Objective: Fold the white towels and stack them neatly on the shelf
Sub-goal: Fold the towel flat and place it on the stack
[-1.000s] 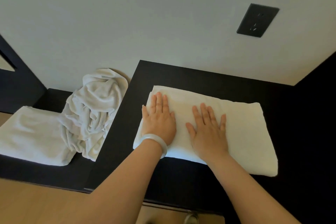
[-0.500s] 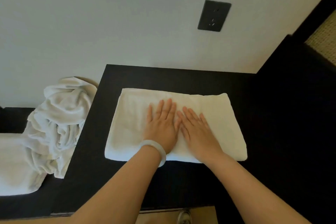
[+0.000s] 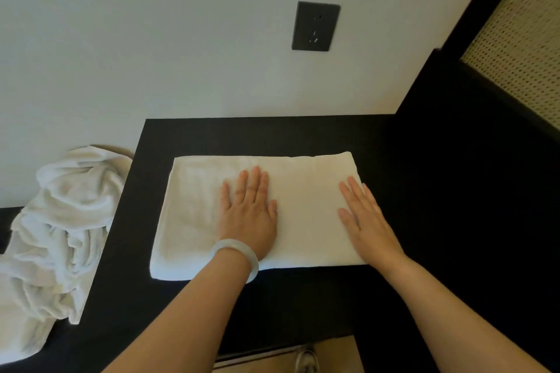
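Presently, folded towel (image 3: 306, 221) lies long axis 9-to-3 on shelf (image 3: 272, 136); left hand (image 3: 248, 215) flat at centre, right hand (image 3: 366, 221) flat at 3 o'clock end, hands apart.

This looks like a room in a home or a hotel rather than a workplace. A plain white wall (image 3: 151, 39) carries a dark wall socket (image 3: 315, 26) at 12 o'clock. Below it runs a black shelf (image 3: 272, 136) bearing a folded white towel (image 3: 303, 185) at the centre, with crumpled white towels (image 3: 60, 221) heaped at 9 o'clock. A black-framed woven cane panel (image 3: 521, 54) stands at 2 o'clock. Pale wood flooring (image 3: 339, 354) shows at 6 o'clock.
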Motion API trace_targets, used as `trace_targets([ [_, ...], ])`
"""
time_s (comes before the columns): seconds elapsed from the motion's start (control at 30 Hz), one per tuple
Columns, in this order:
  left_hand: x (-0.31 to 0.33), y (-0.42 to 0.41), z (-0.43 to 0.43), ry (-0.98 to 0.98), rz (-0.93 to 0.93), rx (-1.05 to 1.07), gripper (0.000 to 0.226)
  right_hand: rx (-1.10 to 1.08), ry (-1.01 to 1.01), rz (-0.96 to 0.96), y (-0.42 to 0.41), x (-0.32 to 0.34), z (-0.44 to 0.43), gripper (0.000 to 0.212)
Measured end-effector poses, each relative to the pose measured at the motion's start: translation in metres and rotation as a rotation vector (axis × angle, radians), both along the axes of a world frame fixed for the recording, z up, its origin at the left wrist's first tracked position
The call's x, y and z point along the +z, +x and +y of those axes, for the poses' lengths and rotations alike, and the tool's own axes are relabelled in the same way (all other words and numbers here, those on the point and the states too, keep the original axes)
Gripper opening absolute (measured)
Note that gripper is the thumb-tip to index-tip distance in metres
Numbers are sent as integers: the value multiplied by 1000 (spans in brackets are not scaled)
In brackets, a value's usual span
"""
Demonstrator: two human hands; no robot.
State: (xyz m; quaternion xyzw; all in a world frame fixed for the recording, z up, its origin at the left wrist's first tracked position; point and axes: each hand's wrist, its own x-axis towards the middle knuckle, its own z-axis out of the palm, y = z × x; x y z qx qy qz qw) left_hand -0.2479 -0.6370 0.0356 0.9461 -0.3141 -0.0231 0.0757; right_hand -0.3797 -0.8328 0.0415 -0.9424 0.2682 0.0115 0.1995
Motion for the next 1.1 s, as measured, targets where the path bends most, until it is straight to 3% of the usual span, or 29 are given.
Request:
trace_targets([
  [0.07, 1, -1, 0, 5, 7, 7, 63, 12, 35, 18, 4, 7, -3, 59],
  [0.23, 3, -2, -1, 8, 11, 13, 59, 54, -191, -3, 22, 6, -10, 61],
  [0.37, 4, -2, 0, 7, 22, 2, 59, 22, -3, 18, 25, -1, -10, 62],
  [0.57, 31, -7, -17, 188, 35, -8, 58, 13, -17, 18, 25, 2, -7, 63],
  [0.7, 44, 8, -57, 104, -23, -213, 58, 23, -28, -4, 24, 2, -9, 61],
  [0.83, 23, 32, -74, 143, 16, -248, 59, 29, -270, -120, 48, 21, -16, 40],
  [0.9, 13, 34, -72, 139, -1, -233, 59, 88, -342, -207, 68, 29, -17, 43],
  [1.0, 10, 33, -72, 115, -27, -221, 60, 192, -284, -56, 83, 20, -18, 57],
  [1.1, 8, 33, -73, 118, -29, -224, 63, 145, -168, 21, 83, 7, -23, 61],
])
